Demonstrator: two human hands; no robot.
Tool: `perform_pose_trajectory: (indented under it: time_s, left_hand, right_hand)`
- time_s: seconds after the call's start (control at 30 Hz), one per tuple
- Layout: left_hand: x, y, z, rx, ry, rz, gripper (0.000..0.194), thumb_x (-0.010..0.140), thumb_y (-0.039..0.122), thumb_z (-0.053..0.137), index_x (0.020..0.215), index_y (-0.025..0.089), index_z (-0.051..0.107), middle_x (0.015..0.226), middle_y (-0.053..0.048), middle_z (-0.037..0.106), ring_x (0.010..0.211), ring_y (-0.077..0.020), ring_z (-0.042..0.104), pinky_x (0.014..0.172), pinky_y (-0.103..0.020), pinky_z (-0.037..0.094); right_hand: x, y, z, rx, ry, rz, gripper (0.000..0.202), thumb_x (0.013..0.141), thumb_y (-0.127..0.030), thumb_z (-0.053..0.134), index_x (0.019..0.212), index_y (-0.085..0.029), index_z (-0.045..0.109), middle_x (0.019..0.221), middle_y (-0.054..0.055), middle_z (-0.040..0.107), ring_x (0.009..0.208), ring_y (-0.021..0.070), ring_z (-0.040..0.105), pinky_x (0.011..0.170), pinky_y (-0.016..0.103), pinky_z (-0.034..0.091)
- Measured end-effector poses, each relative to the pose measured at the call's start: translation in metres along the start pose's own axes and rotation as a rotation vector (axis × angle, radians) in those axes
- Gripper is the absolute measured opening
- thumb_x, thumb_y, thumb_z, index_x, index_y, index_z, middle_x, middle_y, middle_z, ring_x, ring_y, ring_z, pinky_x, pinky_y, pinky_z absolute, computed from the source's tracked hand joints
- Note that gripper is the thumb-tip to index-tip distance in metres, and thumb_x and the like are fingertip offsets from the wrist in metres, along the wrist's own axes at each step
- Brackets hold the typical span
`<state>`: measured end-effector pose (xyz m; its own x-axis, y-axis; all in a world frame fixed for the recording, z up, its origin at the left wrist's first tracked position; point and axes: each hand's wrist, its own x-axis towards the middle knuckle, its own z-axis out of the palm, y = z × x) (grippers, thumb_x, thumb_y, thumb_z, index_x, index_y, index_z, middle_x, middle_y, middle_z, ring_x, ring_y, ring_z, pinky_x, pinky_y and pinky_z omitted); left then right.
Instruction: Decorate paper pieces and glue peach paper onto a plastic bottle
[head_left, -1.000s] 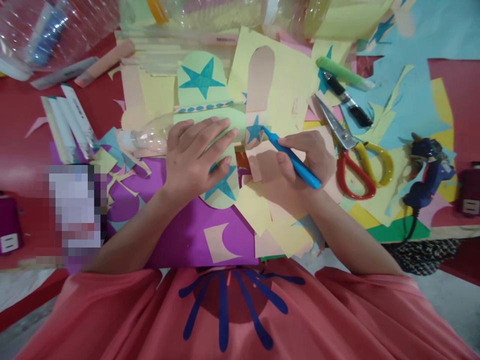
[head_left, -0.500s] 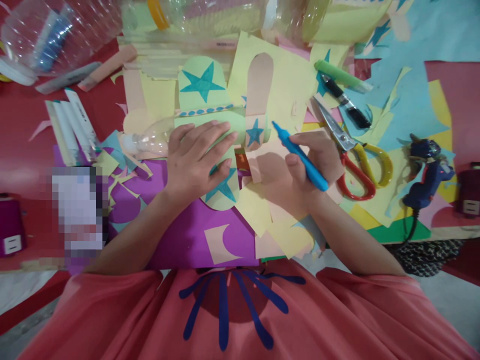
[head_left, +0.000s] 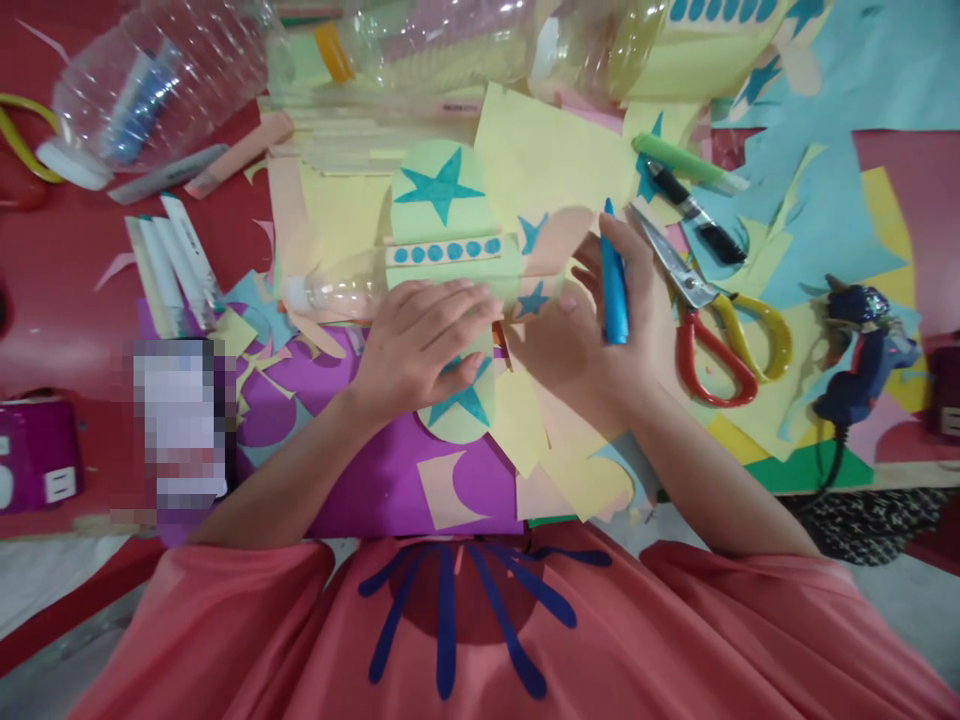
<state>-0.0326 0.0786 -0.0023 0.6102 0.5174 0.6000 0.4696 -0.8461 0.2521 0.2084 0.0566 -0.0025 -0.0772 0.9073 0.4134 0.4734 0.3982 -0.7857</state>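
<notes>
The right hand (head_left: 637, 320) is closed around a slim blue plastic marker (head_left: 614, 290), which stands almost upright against the fingers, its narrow end pointing away from the paper; the thumb seems to touch the edge of a peach paper end piece (head_left: 559, 232) marked with two blue stars. The left hand (head_left: 420, 350) lies palm down with fingers extended, pressing rather than wrapping round a small clear plastic bottle (head_left: 345, 296), which sits on its side in front of the person, sleeved in pale green paper (head_left: 409, 279). From that sleeve reach two rounded green paper flaps, the upper flap (head_left: 442, 185) and the lower flap (head_left: 461, 395), each with a blue star, while a white strip of blue dots (head_left: 448, 250) runs along the body. The step in hand looks like steadying and positioning the bottle at both ends, between marker strokes; any further colouring would call for a firm left palm and the marker tip brought round to the peach paper. Just right of the marker lie red-and-yellow-handled scissors (head_left: 720, 345); beyond them is a dark blue corded tool (head_left: 855, 370). Loose white markers (head_left: 169, 265) lie on the far left.
</notes>
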Motion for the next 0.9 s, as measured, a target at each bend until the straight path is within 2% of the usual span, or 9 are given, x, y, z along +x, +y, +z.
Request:
perform_pose_trajectory:
  time_s: [0.13,0.27,0.33,0.43,0.5,0.6,0.73,0.8,0.9]
  left_hand:
    - [0.003,0.006,-0.002,0.023,-0.054,0.073,0.041,0.095,0.031,0.051,0.136,0.027,0.047,0.124,-0.004,0.071,0.116,-0.0205,0.066,0.103,-0.035,0.044]
    - [0.001,0.007,-0.005,0.022,-0.052,0.083,0.037,0.097,0.031,0.046,0.133,0.026,0.048,0.122,-0.006,0.071,0.114,-0.0199,0.067,0.102,-0.035,0.045]
    - [0.0,0.005,-0.006,-0.004,0.012,0.053,0.036,0.097,0.03,0.044,0.133,0.025,0.049,0.117,-0.007,0.072,0.108,-0.02,0.068,0.096,-0.034,0.048]
    - [-0.001,0.003,-0.006,-0.003,0.123,-0.037,0.034,0.098,0.027,0.04,0.13,0.025,0.053,0.111,-0.008,0.072,0.102,-0.0202,0.068,0.088,-0.034,0.049]
    - [-0.002,0.002,-0.006,0.016,0.136,-0.085,0.034,0.099,0.028,0.039,0.129,0.026,0.054,0.109,-0.007,0.072,0.1,-0.0202,0.068,0.086,-0.035,0.049]
    - [-0.003,0.001,-0.005,0.065,0.088,-0.108,0.034,0.1,0.031,0.036,0.128,0.027,0.054,0.106,-0.005,0.072,0.095,-0.0194,0.068,0.085,-0.036,0.048]
    - [-0.002,0.002,-0.005,0.154,0.06,-0.131,0.033,0.102,0.035,0.032,0.121,0.025,0.057,0.1,-0.007,0.073,0.091,-0.0194,0.069,0.081,-0.037,0.048]
    - [-0.001,0.002,-0.005,0.123,0.08,-0.121,0.031,0.101,0.034,0.034,0.121,0.025,0.056,0.101,-0.006,0.073,0.092,-0.0191,0.068,0.08,-0.036,0.047]
    - [0.001,0.003,-0.005,0.036,0.118,-0.099,0.028,0.099,0.028,0.042,0.124,0.025,0.054,0.104,-0.006,0.073,0.093,-0.0186,0.068,0.082,-0.035,0.045]
  right_hand:
    - [0.003,0.006,-0.003,0.045,-0.065,-0.003,0.063,0.09,-0.047,0.061,0.145,-0.036,0.032,0.151,0.01,0.048,0.14,0.0238,0.047,0.112,0.048,0.046]
    - [0.008,0.01,-0.007,0.031,-0.084,-0.038,0.065,0.087,-0.053,0.062,0.144,-0.035,0.037,0.144,0.009,0.056,0.136,0.0248,0.052,0.11,0.049,0.047]
    - [0.009,0.01,-0.007,0.018,-0.079,-0.03,0.063,0.086,-0.056,0.062,0.141,-0.035,0.041,0.139,0.008,0.06,0.131,0.0257,0.056,0.106,0.05,0.05]
    - [0.008,0.007,-0.004,0.091,-0.064,-0.026,0.064,0.086,-0.059,0.059,0.142,-0.034,0.039,0.142,0.008,0.056,0.132,0.0265,0.055,0.105,0.052,0.05]
    - [0.006,0.003,-0.001,0.129,-0.018,-0.013,0.064,0.088,-0.061,0.054,0.143,-0.034,0.035,0.146,0.008,0.052,0.137,0.0273,0.05,0.107,0.053,0.048]
    - [0.002,-0.001,0.003,0.094,0.004,-0.01,0.061,0.089,-0.057,0.055,0.143,-0.035,0.035,0.145,0.008,0.052,0.139,0.027,0.047,0.108,0.051,0.048]
    - [0.002,0.002,0.004,0.066,0.01,-0.132,0.056,0.089,-0.05,0.058,0.141,-0.039,0.039,0.138,0.005,0.057,0.127,0.0272,0.059,0.102,0.048,0.053]
    - [0.003,0.004,0.004,0.07,0.022,-0.199,0.053,0.089,-0.05,0.056,0.139,-0.042,0.04,0.131,0.003,0.062,0.118,0.0272,0.065,0.1,0.05,0.054]
    - [0.006,0.005,0.001,0.039,0.012,-0.192,0.048,0.09,-0.048,0.055,0.136,-0.045,0.041,0.121,0.002,0.068,0.111,0.027,0.069,0.101,0.053,0.053]
